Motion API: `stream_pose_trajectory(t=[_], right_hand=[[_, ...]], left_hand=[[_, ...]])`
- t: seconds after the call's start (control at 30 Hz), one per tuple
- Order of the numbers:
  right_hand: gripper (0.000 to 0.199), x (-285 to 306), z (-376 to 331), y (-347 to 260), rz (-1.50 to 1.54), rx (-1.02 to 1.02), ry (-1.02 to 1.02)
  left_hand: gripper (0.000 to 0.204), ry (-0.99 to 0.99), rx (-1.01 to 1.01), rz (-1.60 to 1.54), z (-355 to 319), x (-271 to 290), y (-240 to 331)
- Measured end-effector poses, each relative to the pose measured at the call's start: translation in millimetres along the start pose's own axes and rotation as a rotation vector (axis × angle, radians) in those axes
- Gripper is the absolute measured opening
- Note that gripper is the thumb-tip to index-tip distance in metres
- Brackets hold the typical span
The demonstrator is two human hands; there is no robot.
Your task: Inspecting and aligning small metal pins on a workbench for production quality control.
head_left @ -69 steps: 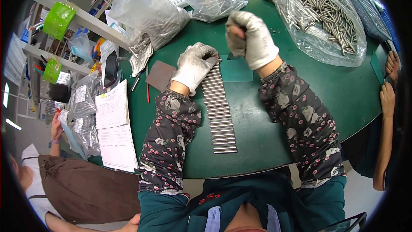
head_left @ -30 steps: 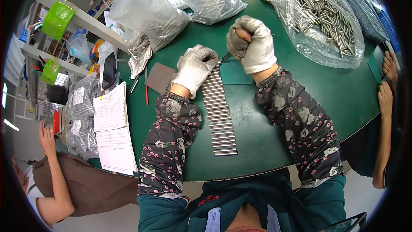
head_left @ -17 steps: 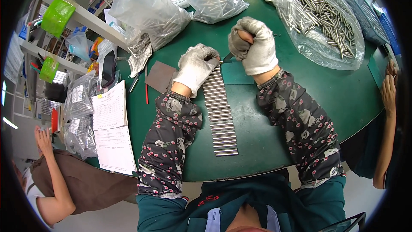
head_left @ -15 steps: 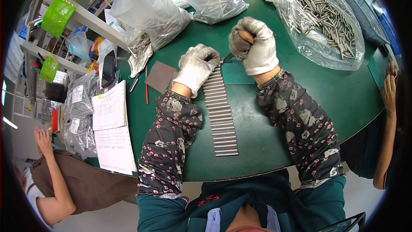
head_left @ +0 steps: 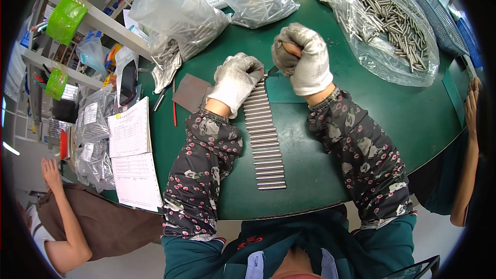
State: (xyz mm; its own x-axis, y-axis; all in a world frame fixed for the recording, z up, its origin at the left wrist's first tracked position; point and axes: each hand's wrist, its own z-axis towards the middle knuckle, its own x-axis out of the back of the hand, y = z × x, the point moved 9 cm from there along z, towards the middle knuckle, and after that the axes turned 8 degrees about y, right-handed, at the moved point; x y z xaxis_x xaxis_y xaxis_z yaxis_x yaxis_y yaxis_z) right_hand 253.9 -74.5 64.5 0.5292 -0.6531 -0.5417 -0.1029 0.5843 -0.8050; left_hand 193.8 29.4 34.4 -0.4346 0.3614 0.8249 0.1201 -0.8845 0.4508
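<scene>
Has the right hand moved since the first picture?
Yes, slightly lower in the view: the right hand now covers more of the teal mat.

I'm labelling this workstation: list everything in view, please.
Row of rods: over a dozen, silver, table centre
Open bag: one, clear, far right
Standing bags: two, clear, far side
Square sheet: one, brown, beside left hand
Flat sheet: one, green, right of row
Pen: one, black, left
Stick: one, red, beside pen
Papers: several, white, left
Phone: one, dark, left
Rings: two, green, left shelf
Baskets: several, bluish, far right
Table: one, green, centre
Other people: two, brown and dark clothes, edges
Sleeves: two, black floral, forearms
Left hand: one, white glove, row's far end
Right hand: one, white glove, right of row
</scene>
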Motion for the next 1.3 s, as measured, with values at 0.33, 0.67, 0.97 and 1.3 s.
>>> stream_pose_trajectory(t=[0.33,0.67,0.97,1.3], right_hand=[[0.034,-9,1,-3,-0.107,0.049,0.003],[0.031,-17,-3,-8,-0.315,0.12,-0.048],[0.035,24,11,12,0.349,-0.148,0.078],[0.038,16,12,-1,0.077,0.018,0.096]], left_hand=[[0.012,-0.026,-0.003,0.023,1,-1,1],[0.01,-0.032,0.043,0.023,2,-3,-2],[0.013,-0.064,0.0,-0.059,1,-5,-1],[0.012,-0.019,-0.071,-0.143,3,2,-3]])
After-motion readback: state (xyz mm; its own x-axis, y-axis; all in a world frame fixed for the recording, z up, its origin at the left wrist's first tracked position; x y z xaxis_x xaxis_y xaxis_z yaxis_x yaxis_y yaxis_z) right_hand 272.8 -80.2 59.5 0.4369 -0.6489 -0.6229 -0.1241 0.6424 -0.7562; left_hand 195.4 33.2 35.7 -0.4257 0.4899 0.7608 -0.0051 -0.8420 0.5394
